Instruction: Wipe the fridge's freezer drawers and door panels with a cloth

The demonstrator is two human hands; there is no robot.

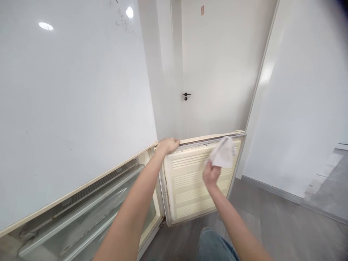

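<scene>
A yellowed freezer door [199,181] stands swung open, its ribbed inner side facing me. My left hand [169,145] is closed over its top edge, close to the hinge side. Dark grime runs along the seal near the top and the hinge edge. In my right hand [211,175] I pinch a white cloth [223,154], slightly blurred and smudged with grey. The cloth hangs in front of the upper right part of the door; whether it touches the panel I cannot tell. Left of the door is the freezer compartment [89,217] with clear-fronted drawers.
Above the compartment rises the refrigerator's white upper door [76,90]. Behind the freezer door is a white room door [217,72] with a black handle [186,95]. A white wall [299,108] stands at the right, above a grey floor [261,210]. My knee in jeans [216,246] shows below.
</scene>
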